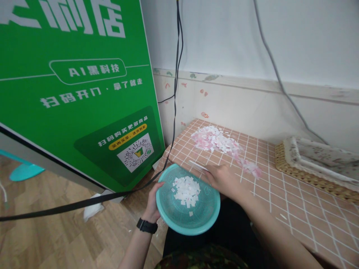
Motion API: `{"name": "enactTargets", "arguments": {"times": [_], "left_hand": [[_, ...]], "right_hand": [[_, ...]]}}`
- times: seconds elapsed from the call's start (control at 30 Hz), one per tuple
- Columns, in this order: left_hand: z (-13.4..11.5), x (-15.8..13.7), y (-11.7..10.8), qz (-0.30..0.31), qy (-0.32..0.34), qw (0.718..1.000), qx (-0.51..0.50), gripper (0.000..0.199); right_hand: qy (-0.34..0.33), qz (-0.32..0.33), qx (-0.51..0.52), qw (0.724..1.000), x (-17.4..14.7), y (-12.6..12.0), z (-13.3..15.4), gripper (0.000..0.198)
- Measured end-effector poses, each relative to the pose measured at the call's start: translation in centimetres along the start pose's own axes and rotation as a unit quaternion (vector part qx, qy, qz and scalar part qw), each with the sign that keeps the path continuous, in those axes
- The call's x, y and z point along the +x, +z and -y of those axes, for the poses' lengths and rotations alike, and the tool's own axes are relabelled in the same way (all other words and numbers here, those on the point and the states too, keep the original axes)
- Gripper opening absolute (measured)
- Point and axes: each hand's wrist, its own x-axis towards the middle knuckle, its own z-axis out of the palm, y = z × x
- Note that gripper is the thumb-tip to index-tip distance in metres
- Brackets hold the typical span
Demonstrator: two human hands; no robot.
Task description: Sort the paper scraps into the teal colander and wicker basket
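My left hand [153, 201] is closed on the left rim of a turquoise plastic colander [179, 226], its thumb over the edge. Small white paper pieces [186, 190] lie heaped inside, with one piece apart near the front. At the colander's far right side, my right hand [220, 178] is closed on a thin, flat white strip [198, 165] that points left above the table edge; its exact kind is unclear. Beyond that hand, a pile of white and pink paper scraps [214, 139] spreads across the table, trailing to the right.
The table has a brown-and-white checked cloth [294, 186]. A lined wicker basket [283, 158] stands against the wall at right. To the left is a large green cabinet [84, 123]. A black cable [175, 112] hangs down and crosses leftward, close to the colander.
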Motion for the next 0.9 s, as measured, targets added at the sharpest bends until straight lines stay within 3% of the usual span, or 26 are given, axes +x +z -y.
{"name": "enactTargets", "arguments": {"times": [0.1, 0.3, 0.6, 0.9], "left_hand": [[0.0, -0.1, 0.1, 0.030, -0.001, 1.000, 0.008, 0.029], [0.4, 0.1, -0.3, 0.011, -0.008, 1.000, 0.003, 0.027], [0.6, 0.1, -0.7, 0.004, 0.005, 1.000, 0.009, 0.015], [0.6, -0.2, -0.2, -0.015, 0.015, 1.000, 0.013, 0.014]], "right_hand": [[0.050, -0.030, -0.044, 0.997, 1.2, -0.7, -2.3, 0.029], [0.071, -0.043, -0.075, 0.994, 4.5, -1.2, -6.9, 0.030], [0.070, -0.019, -0.073, 0.995, 6.9, 0.6, -7.3, 0.028], [0.044, -0.034, -0.032, 0.998, 6.8, -0.2, -9.3, 0.027]]}}
